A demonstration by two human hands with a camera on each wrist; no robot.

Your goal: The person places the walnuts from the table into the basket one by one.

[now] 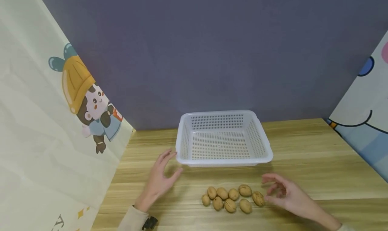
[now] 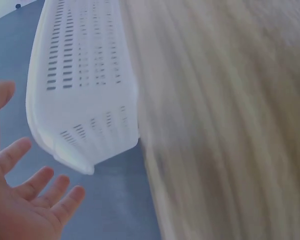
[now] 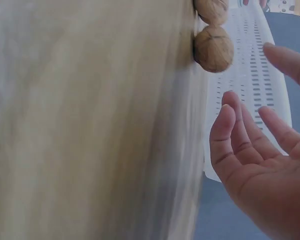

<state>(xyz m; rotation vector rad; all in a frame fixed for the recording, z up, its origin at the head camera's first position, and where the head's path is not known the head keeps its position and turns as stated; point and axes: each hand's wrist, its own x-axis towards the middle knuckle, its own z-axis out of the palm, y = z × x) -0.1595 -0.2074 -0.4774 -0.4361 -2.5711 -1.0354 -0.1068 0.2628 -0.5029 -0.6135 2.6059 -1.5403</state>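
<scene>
Holding nothing in the right grip point(image 1: 288, 195), with fingers loosely bent and thumb parted, just beside the rightmost walnut point(image 1: 258, 198), perhaps touching. Holding nothing in the left grip point(image 1: 159, 180) either, spread near the white basket point(image 1: 224, 162). Could, through an off-centre pinch, scatter other walnuts point(image 1: 230, 206) clustered on the table point(image 1: 303, 150) in front of the basket

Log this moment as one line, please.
left hand: holds nothing, near white basket | right hand: holds nothing, beside walnuts | walnuts: on wood-grain table, in front of white basket
</scene>
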